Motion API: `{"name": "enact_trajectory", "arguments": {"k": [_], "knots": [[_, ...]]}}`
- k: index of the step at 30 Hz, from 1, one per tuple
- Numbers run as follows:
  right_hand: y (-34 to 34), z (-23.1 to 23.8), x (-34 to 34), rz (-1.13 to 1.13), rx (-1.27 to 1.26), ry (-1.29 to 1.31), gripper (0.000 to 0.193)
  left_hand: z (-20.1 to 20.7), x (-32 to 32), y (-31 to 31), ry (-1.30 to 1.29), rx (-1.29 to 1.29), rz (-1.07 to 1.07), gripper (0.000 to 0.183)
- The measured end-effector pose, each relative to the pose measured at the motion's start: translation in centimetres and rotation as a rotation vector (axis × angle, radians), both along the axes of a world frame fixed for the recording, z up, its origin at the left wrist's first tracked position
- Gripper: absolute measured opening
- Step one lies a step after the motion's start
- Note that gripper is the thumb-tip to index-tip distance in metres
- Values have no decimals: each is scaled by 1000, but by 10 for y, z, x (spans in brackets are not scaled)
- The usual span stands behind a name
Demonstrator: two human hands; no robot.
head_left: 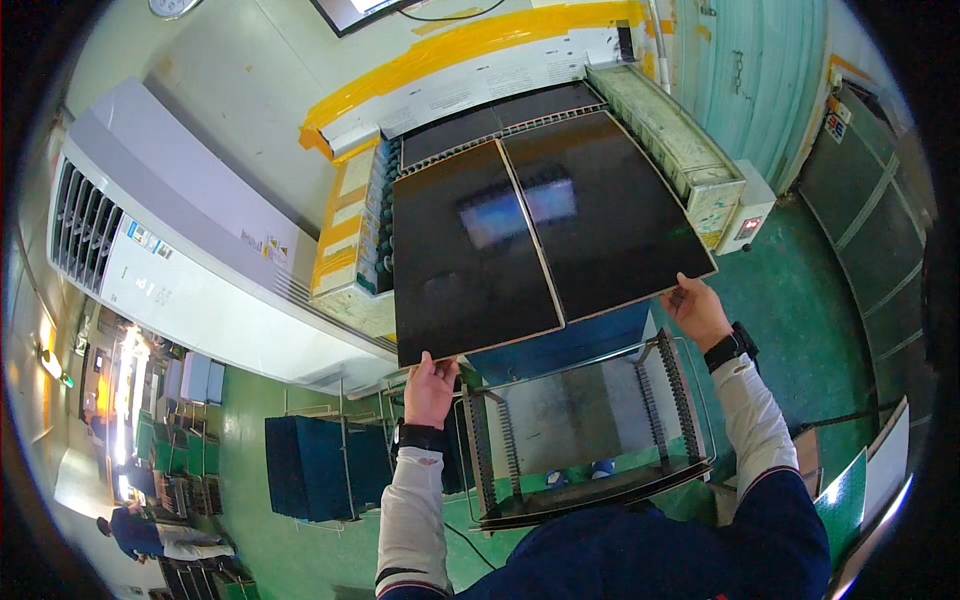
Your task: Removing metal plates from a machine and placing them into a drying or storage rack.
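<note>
Left grip (431,394) and right grip (697,312) clasp 2 black panels (460,280) by near edges, long axes pointing forward.

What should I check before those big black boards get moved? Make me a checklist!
1. Left hand on the left black panel's near edge: ok.
2. Right hand at the right black panel's near outer corner: ok.
3. Panels lying side by side: ok.
4. Fingers safe underneath: cannot tell, the panels hide that.
5. Slotted rack close by, below the panels' near edge: ok.
6. Rack locked in place: cannot tell.
</note>
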State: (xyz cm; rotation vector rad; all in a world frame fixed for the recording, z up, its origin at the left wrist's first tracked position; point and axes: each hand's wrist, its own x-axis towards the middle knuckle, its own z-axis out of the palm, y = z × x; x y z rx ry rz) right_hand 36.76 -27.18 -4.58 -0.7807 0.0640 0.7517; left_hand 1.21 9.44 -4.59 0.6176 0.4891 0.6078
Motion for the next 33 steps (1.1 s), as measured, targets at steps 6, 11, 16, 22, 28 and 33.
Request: {"name": "enact_trajectory", "arguments": {"k": [6,11,16,22,28,33], "knots": [[9,-7,11,-7,18,9,13,2,7,5,-33,8,-22,14],[16,0,17,-38,8,29,12,7,15,11,-51,42,-29,15],[20,-5,20,-63,14,48,12,5,14,14,-53,60,-27,16],[13,-6,18,-45,26,39,13,8,8,7,-53,71,-25,19],[14,-27,24,125,37,-69,21,0,2,0,-53,58,-19,40],[23,-1,-60,408,-313,-173,34,6,-25,-2,106,62,-17,48]]}}
